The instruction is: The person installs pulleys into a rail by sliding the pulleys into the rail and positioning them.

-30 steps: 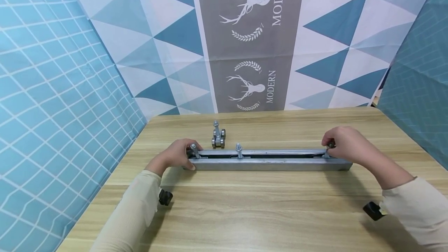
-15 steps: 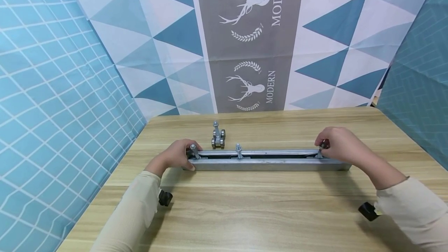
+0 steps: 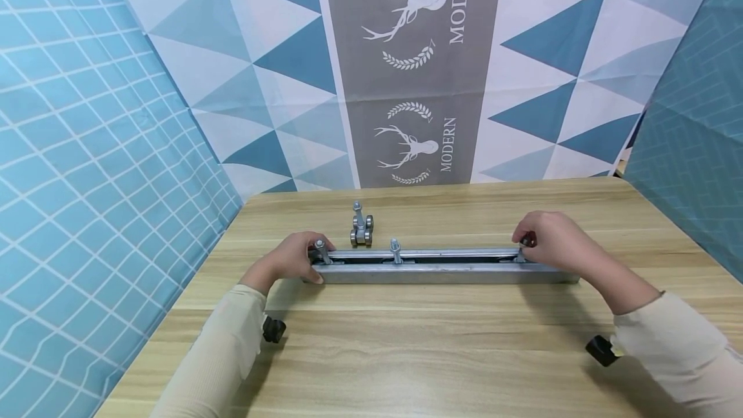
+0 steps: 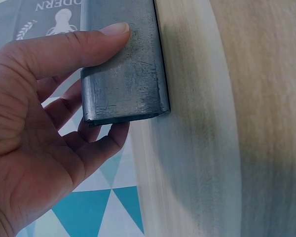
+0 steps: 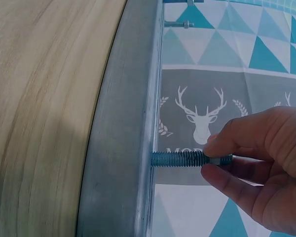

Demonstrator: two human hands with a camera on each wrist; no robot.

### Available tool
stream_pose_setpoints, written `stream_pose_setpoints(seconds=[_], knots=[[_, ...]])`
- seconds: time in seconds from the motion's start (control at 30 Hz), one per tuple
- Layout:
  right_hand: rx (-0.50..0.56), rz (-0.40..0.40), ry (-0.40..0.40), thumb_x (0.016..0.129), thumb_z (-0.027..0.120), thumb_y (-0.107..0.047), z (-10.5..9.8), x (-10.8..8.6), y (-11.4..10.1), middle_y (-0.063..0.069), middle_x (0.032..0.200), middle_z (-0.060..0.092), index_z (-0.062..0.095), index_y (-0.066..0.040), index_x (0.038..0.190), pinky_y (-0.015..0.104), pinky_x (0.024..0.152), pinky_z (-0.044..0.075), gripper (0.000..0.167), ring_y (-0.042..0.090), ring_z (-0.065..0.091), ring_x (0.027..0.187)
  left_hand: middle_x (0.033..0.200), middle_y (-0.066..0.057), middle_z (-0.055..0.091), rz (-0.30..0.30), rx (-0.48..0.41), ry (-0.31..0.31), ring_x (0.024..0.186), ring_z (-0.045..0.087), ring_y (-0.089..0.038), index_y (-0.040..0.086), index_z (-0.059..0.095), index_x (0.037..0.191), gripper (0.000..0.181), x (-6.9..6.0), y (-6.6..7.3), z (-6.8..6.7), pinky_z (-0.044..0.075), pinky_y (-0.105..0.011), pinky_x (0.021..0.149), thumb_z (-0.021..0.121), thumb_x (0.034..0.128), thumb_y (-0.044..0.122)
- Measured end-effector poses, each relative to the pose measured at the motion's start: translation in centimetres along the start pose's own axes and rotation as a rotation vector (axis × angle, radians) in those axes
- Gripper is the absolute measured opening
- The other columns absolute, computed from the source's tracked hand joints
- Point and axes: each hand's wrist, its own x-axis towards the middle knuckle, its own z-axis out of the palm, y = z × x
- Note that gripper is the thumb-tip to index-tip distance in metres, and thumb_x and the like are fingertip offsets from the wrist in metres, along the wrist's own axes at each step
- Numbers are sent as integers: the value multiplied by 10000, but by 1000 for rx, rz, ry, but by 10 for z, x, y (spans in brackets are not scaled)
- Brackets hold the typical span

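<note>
A long grey metal rail (image 3: 447,274), slotted along its top, lies across the wooden table. My left hand (image 3: 293,257) grips its left end; in the left wrist view the thumb lies on the rail's front face (image 4: 126,89) and other fingers are behind and at the end. Near the right end, my right hand (image 3: 554,242) pinches an upright threaded bolt (image 5: 177,159) between thumb and fingers. That bolt's lower part is hidden inside the rail. Two more bolts rise from the slot: one (image 3: 323,252) beside my left hand, another (image 3: 396,250) left of the middle.
Behind the rail stands a loose four-wheeled roller trolley (image 3: 361,229) with its bolt pointing up. The wooden table (image 3: 441,347) ends at a patterned cloth backdrop (image 3: 418,82). A blue gridded cloth (image 3: 104,147) hangs on the left.
My right hand has slid the pinched bolt leftward along the rail's slot. The left hand keeps its grip, and the other two bolts and the loose trolley stay put.
</note>
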Motion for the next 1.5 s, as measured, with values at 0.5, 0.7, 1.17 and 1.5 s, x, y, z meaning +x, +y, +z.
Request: stream_pose_setpoints(seconds=[0.5,0.7,1.17,1.5], knots=[[37,-21,20,708,752,70,7,5,-11,37,819,666,732,-50,805,410,655,518,155,183,597,722,1141,-22,648,-10,-2,-6,1037,570,-240,154,701,1119,594,1,-1,0,464,-493,915,922,578,45],[40,-37,33,704,756,70,10,7,-13,42,820,669,733,-51,803,402,654,520,158,175,591,719,1150,-21,645,-16,-2,-2,1047,568,-243,160,700,1117,598,0,0,0,461,-493,923,921,575,41],[46,-75,26,718,755,65,15,14,-24,24,806,661,733,-61,799,367,636,510,151,149,566,698,1149,-18,640,-20,-6,2,1040,562,-241,167,698,1121,607,0,0,1,457,-492,925,916,570,34],[46,-101,37,719,754,69,20,20,-30,15,794,662,726,-67,790,355,627,505,156,131,554,688,1154,-35,640,-18,-8,5,1044,566,-252,159,699,1117,600,0,1,1,457,-503,923,917,572,34]])
